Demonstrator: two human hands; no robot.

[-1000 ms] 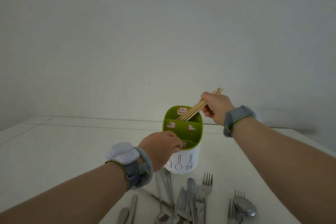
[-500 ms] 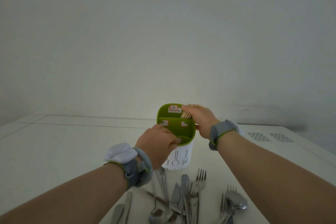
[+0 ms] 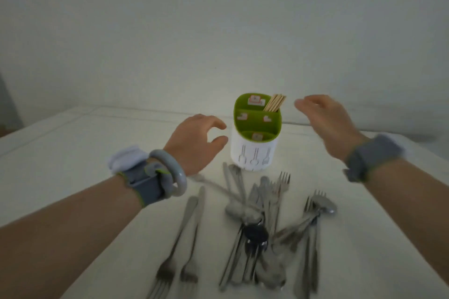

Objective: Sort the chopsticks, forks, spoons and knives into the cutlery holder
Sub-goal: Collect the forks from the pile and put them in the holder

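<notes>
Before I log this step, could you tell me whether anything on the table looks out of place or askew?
Nothing looks damaged or spilled. The cutlery holder stands upright with the chopsticks leaning in its back compartment. The forks, spoons and knives lie in a loose crisscrossed pile in front of it, not yet sorted.

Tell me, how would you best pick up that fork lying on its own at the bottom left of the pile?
Probably by the handle. The fork lies flat on the table, tines toward the person, its slim handle pointing away. The left hand, empty and open, could come down from above and pinch the handle's two long edges; nothing overlaps it there.
</notes>
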